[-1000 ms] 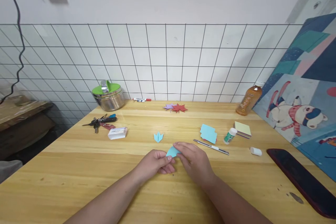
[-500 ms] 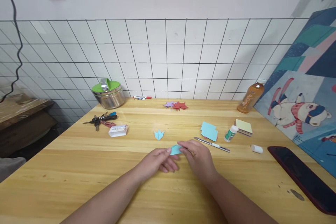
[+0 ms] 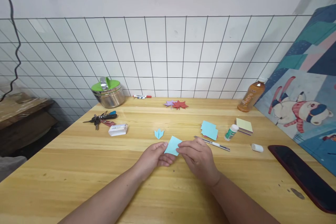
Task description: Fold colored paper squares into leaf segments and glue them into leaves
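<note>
A small light-blue square of paper (image 3: 173, 145) is held above the table between both hands. My left hand (image 3: 156, 154) pinches its left corner, thumb on top and the other fingers curled beneath. My right hand (image 3: 197, 155) grips the right side of the sheet with thumb and fingertips. Just beyond lies a folded blue paper piece (image 3: 159, 133) with pointed tips. To the right are several light-blue paper squares (image 3: 209, 130) in a loose pile, and a utility knife (image 3: 216, 144), partly hidden behind my right hand.
On the right stand a glue stick (image 3: 231, 132), its white cap (image 3: 257, 148), a pad of paper (image 3: 244, 126), a bottle (image 3: 251, 96) and a dark phone (image 3: 301, 176). Paper leaves (image 3: 180, 104) lie at the back. Leftward are a white box (image 3: 118, 130), keys (image 3: 101, 118) and a lidded pot (image 3: 110, 96).
The blue paper in my hands now shows as a wider, flat square, turned more toward the camera. Both hands have moved slightly up, still holding it.
</note>
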A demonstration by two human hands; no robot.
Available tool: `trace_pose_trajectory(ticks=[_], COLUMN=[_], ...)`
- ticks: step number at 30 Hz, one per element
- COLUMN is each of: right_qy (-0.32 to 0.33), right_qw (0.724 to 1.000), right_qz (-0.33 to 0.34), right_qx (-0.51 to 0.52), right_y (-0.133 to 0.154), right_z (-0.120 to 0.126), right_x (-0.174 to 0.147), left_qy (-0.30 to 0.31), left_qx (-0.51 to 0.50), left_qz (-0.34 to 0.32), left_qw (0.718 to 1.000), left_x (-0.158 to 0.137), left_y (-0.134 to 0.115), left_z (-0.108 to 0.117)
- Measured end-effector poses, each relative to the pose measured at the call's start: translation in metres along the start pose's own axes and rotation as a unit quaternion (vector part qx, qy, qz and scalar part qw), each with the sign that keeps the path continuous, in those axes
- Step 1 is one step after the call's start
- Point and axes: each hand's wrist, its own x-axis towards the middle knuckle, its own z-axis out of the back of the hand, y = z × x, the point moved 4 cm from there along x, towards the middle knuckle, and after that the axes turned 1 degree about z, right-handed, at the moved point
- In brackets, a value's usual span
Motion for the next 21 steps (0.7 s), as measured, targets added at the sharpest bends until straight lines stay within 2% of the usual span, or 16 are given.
trace_pose_trajectory(ticks=[3, 7, 9, 15, 18, 21], right_qy=[0.069, 0.097, 0.105, 0.112, 0.065, 0.050], right_qw=[0.997, 0.994, 0.993, 0.988, 0.979, 0.931], right_qz=[0.018, 0.020, 0.015, -0.024, -0.114, -0.252], right_qx=[0.031, 0.055, 0.057, 0.100, 0.153, 0.260], right_y=[0.001, 0.000, -0.001, -0.006, -0.013, -0.023], right_z=[-0.007, -0.010, -0.011, -0.012, -0.013, -0.022], right_x=[-0.004, -0.004, -0.004, -0.002, -0.002, -0.007], left_qy=[-0.007, 0.057, 0.070, 0.040, 0.044, 0.042], left_qx=[-0.057, -0.112, -0.092, -0.035, -0.009, 0.022], left_qz=[0.004, 0.026, 0.021, 0.048, 0.021, -0.003], left_qw=[0.998, 0.992, 0.993, 0.997, 0.999, 0.999], left_x=[-0.002, -0.007, -0.009, -0.004, -0.003, -0.002], left_y=[-0.003, -0.006, -0.008, -0.003, -0.004, -0.004], left_z=[0.001, -0.004, -0.004, 0.003, 0.000, -0.005])
